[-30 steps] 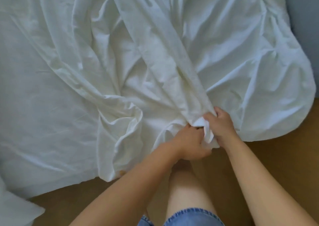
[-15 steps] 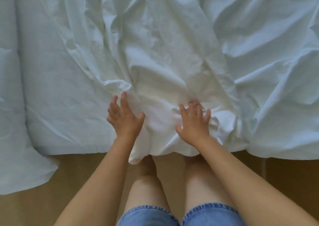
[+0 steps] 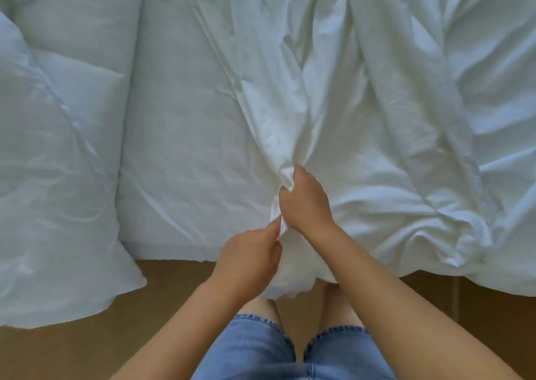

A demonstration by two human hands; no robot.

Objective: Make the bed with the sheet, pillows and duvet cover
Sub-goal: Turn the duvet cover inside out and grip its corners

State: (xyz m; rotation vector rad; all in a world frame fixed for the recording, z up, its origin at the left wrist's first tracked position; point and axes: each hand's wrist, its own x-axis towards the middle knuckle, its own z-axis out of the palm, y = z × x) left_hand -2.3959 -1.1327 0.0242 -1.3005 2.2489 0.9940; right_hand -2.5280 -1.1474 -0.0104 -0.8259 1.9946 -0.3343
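Right hand [image 3: 304, 202] grips, left hand [image 3: 249, 259] pinches, a bunched ridge of creased white sheet [image 3: 377, 118] at the bed [image 3: 188, 234] edge

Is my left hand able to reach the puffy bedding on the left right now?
Probably, once it lets go: the left hand pinches the bunched fabric, and only flat bed surface lies between it and the puffy bedding.

A brown floor [image 3: 72, 350] fills the lower part of the view, smooth and evenly coloured; its material is hard to tell. A thin straight seam [image 3: 456, 295] runs through it at the right. The white bed [image 3: 185, 176] spans the full width above. The light is soft and diffuse, cooler toward the left.
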